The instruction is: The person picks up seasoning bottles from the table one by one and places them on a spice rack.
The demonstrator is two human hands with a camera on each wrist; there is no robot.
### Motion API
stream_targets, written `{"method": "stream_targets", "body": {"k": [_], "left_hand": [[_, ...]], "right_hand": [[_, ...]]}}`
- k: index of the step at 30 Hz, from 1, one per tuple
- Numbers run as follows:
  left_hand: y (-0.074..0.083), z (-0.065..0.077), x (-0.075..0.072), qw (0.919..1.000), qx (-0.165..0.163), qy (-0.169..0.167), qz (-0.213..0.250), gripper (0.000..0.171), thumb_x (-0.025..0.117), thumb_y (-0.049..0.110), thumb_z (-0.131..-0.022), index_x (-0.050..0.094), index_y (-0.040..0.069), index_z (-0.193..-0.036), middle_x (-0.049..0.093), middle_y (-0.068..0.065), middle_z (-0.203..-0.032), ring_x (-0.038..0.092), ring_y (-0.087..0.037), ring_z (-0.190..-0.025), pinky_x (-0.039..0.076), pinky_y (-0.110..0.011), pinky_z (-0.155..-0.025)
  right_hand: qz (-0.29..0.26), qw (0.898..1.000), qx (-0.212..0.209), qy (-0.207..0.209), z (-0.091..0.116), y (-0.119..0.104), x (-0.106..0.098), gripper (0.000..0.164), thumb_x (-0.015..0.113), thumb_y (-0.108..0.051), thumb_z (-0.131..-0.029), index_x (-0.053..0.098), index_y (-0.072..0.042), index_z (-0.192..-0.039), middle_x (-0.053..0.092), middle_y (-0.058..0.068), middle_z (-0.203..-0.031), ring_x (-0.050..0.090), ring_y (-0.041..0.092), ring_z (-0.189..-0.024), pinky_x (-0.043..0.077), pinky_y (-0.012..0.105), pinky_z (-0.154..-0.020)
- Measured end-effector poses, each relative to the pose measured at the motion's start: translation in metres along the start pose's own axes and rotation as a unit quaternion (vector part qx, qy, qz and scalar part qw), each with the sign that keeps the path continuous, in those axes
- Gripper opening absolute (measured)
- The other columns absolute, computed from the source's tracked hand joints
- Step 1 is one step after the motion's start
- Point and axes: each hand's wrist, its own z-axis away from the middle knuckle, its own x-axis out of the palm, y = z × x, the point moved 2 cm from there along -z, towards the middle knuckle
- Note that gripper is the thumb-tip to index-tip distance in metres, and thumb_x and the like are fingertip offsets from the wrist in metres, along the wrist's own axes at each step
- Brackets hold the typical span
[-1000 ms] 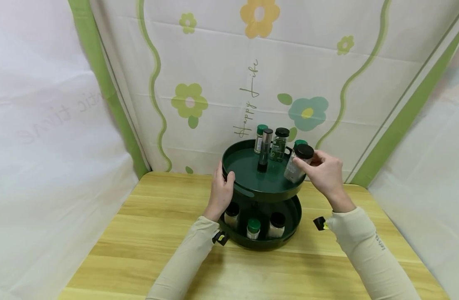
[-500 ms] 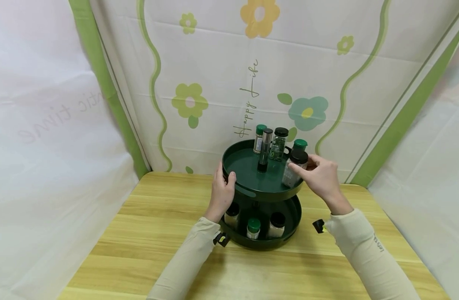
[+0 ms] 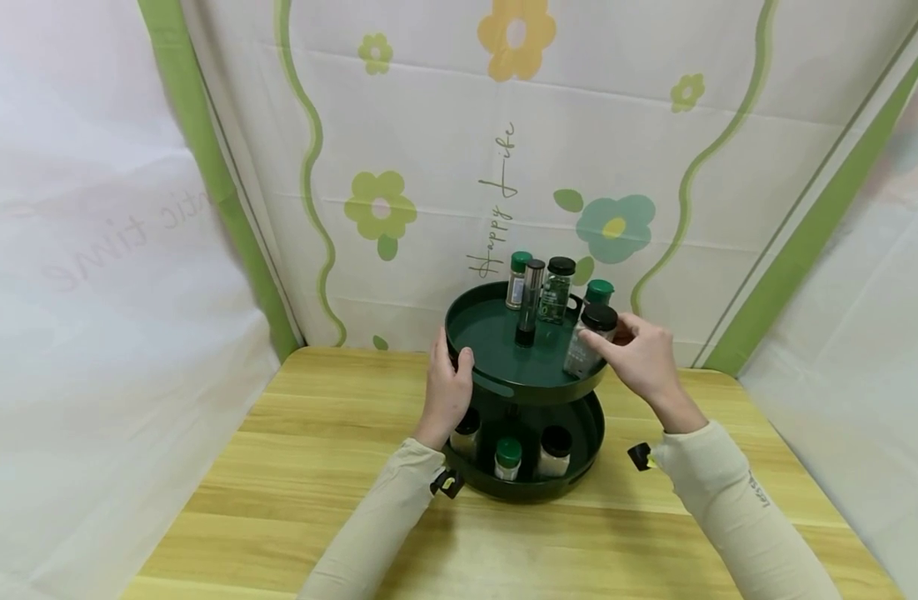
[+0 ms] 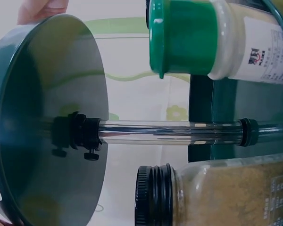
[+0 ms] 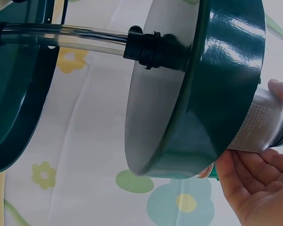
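A dark green two-tier spice rack [image 3: 492, 354] stands on the wooden table. My left hand [image 3: 447, 396] holds the left side of its upper tray, thumb toward the front. At the tray's right side my right hand [image 3: 642, 354] grips a black-capped spice jar [image 3: 583, 354] between thumb and fingers. In the right wrist view the jar [image 5: 258, 123] pokes out above the tray wall; its base is hidden there. Close behind it is a green-capped jar [image 3: 599, 292]. Farther back on the same tray are another green-capped jar [image 3: 516, 287], a black-capped jar [image 3: 556, 296] and the rack's central post [image 3: 529, 304].
Below, the lower tray [image 3: 530, 492] bears two black-capped jars, one of them here [image 3: 554, 454], and a green-capped jar [image 3: 507, 458]. The wooden table [image 3: 316, 450] extends around the rack. A flower-printed curtain [image 3: 436, 125] hangs close behind.
The held jar has shifted slightly left and down on the upper tray, together with my right hand. My left hand stays at the tray's side.
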Motion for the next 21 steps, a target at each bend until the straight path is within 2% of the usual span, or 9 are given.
{"method": "stream_targets", "body": {"k": [12,17,21], "left_hand": [[0.004,0.003,0.001,1.0,-0.001,0.002,-0.001,0.067,0.041,0.039,-0.1,0.01,0.009,-0.152,0.013,-0.012,-0.155,0.016,-0.025,-0.141,0.02,-0.046,-0.111],[0.003,0.004,0.002,0.9999,-0.007,0.003,-0.008,0.071,0.039,0.045,-0.1,0.009,0.009,-0.152,0.011,-0.012,-0.156,0.014,-0.025,-0.141,0.019,-0.046,-0.111],[0.003,0.005,0.003,0.9999,-0.01,0.006,-0.008,0.073,0.037,0.049,-0.099,0.008,0.008,-0.153,0.01,-0.011,-0.156,0.013,-0.025,-0.141,0.019,-0.046,-0.112]], "right_hand": [[-0.011,0.999,0.018,-0.038,0.0,0.003,-0.001,0.047,0.063,-0.051,-0.086,0.063,-0.006,-0.098,0.063,0.011,-0.089,0.058,0.024,-0.082,0.046,0.04,-0.069],[-0.023,0.998,0.013,-0.051,-0.001,0.007,0.001,0.049,0.064,-0.049,-0.086,0.061,-0.005,-0.109,0.062,0.014,-0.099,0.061,0.031,-0.094,0.049,0.048,-0.078],[-0.052,0.997,0.011,-0.061,0.0,0.011,0.001,0.051,0.063,-0.045,-0.089,0.057,-0.005,-0.119,0.058,0.015,-0.109,0.057,0.034,-0.104,0.048,0.05,-0.082]]}}
